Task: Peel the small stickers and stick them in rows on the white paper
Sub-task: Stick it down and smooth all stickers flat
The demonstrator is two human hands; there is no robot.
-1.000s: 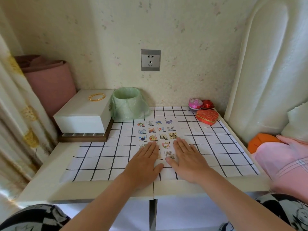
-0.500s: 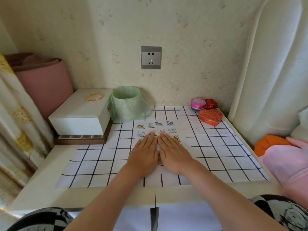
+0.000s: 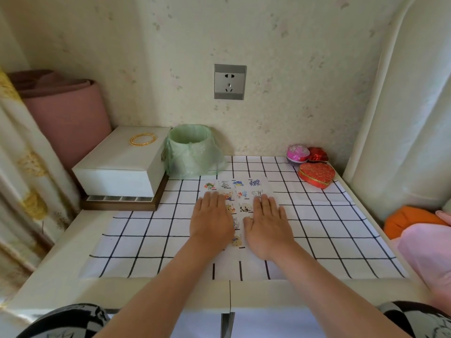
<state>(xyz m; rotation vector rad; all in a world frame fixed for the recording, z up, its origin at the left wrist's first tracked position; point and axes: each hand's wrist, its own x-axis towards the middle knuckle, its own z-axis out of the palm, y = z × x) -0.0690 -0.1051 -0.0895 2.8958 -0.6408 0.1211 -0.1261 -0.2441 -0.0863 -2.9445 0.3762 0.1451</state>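
The white paper [image 3: 240,178] lies on the checked cloth in the middle of the table, with small colourful stickers [image 3: 237,183] set in rows on it. My left hand [image 3: 211,217] lies flat on the paper's left side, fingers straight and together. My right hand [image 3: 267,222] lies flat on its right side, likewise with straight fingers. A strip of stickers shows between the two hands; the hands hide several others. Neither hand holds anything.
A white box [image 3: 122,164] with a gold bangle [image 3: 142,139] sits at the back left, next to a small bin lined with a green bag [image 3: 192,152]. Red and pink trinket boxes [image 3: 316,175] stand at the back right. A pink cushion [image 3: 427,252] borders the table's right edge.
Both hands were side by side and touching on the paper half a second ago; now they have slid apart, left hand to the left and right hand to the right, baring the middle stickers.
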